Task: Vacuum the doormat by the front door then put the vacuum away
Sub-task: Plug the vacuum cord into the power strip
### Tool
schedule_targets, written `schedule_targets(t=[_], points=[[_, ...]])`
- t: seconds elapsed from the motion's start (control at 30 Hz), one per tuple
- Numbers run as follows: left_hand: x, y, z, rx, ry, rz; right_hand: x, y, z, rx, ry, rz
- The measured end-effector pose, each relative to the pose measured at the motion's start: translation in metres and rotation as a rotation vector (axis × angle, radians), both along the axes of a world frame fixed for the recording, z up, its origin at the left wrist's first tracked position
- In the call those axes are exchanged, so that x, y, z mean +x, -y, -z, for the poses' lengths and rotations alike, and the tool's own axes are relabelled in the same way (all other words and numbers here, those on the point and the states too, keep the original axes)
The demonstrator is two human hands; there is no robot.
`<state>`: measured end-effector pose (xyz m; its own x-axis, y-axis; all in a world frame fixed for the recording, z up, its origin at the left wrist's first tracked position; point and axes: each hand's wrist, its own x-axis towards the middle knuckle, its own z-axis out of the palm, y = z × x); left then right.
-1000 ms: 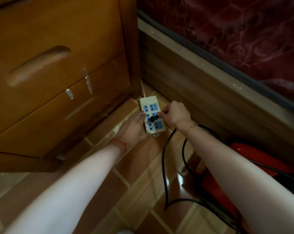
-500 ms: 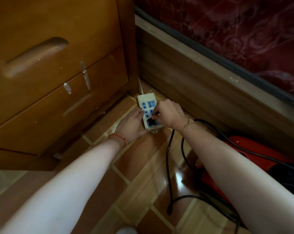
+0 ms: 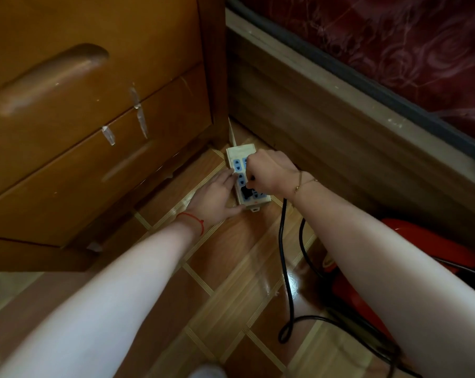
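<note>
Pwr strip (image 3: 237,159) btwn cabinet (image 3: 94,105), bed frame (image 3: 326,126)

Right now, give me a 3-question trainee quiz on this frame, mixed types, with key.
1. True or false: the plug sits in the strip.
2. The left hand is: A) lifting the strip B) flat against the strip's side C) holding the cord.
3. Fill in: the red vacuum lies on the person's ____ side.

Key: 1 true; 2 B; 3 right. The right hand is closed around the plug end, fingers over the sockets.
</note>
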<state>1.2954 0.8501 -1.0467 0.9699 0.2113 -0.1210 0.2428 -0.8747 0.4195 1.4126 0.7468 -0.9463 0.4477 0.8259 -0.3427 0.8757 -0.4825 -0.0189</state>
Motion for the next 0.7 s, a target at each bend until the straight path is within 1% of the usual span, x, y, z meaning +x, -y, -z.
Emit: schedule_targets(t=[0.2, 0.27, 0.4, 0.57, 0.7], points=[[0.000, 0.000, 0.004, -0.003, 0.032, 0.003, 0.005, -0.006, 0.002, -0.033, -0.099, 0.122], [0.000, -0.001, 0.004, -0.005, 0.037, 0.004, 0.003, -0.008, 0.004, -0.037, -0.077, 0.121], [0.001, -0.003, 0.006, -0.020, 0.042, 0.004, -0.008, -0.012, 0.009, -0.031, 0.003, 0.048], [0.000, -0.003, 0.009, -0.027, 0.042, 0.016, -0.010, -0.005, 0.010, 0.009, 0.038, 0.030], [0.000, -0.001, 0.004, 0.008, 0.027, 0.028, -0.012, 0.001, 0.012, 0.017, 0.041, 0.025]])
